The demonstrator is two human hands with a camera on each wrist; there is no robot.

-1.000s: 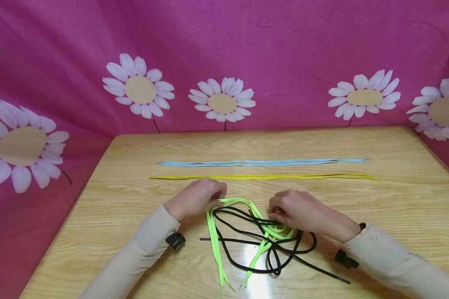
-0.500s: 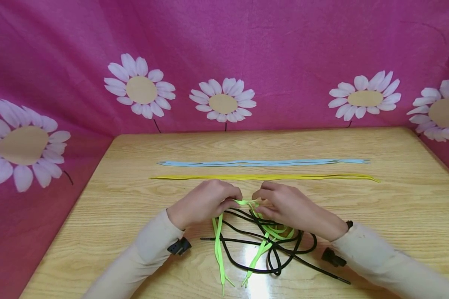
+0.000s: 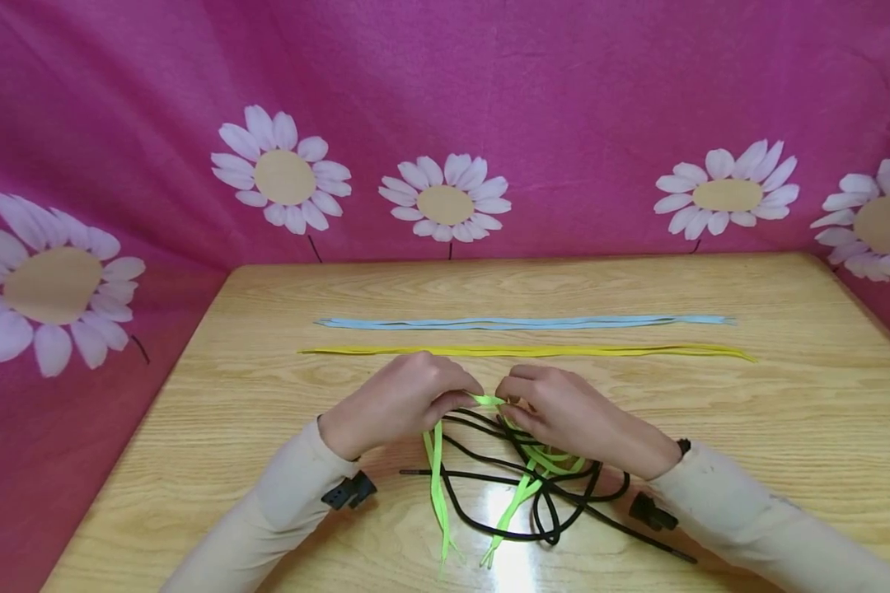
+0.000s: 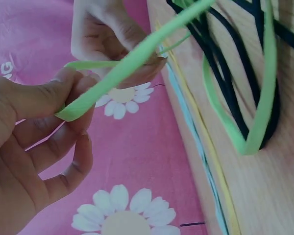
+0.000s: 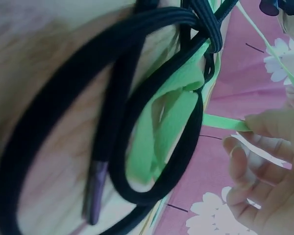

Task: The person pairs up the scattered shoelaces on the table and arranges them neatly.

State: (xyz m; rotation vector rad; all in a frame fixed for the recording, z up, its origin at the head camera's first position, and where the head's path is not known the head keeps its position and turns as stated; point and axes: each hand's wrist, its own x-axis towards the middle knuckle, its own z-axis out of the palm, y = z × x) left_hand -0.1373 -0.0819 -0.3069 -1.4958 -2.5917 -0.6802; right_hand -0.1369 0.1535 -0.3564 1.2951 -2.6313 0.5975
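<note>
A neon green shoelace [image 3: 436, 478] lies tangled with a black shoelace [image 3: 482, 531] near the table's front. My left hand [image 3: 408, 399] pinches the green lace between thumb and index finger, as the left wrist view shows, with its other fingers loosely bent. Close by on the right, my right hand [image 3: 564, 412] pinches another stretch of the same green lace [image 5: 225, 122]. A short green span is raised between both hands. Part of the tangle is hidden under the right hand. In the right wrist view, black loops cross over folded green lace.
Behind the hands, a yellow shoelace [image 3: 534, 352] lies stretched out sideways. Farther back a light blue shoelace [image 3: 504, 324] runs parallel to it. The wooden table [image 3: 193, 461] ends at a pink cloth [image 3: 564, 99] printed with white flowers.
My left hand has shifted right and my right hand left, so they are now close together. The right hand has taken hold of the green lace. The black lace has stayed about the same.
</note>
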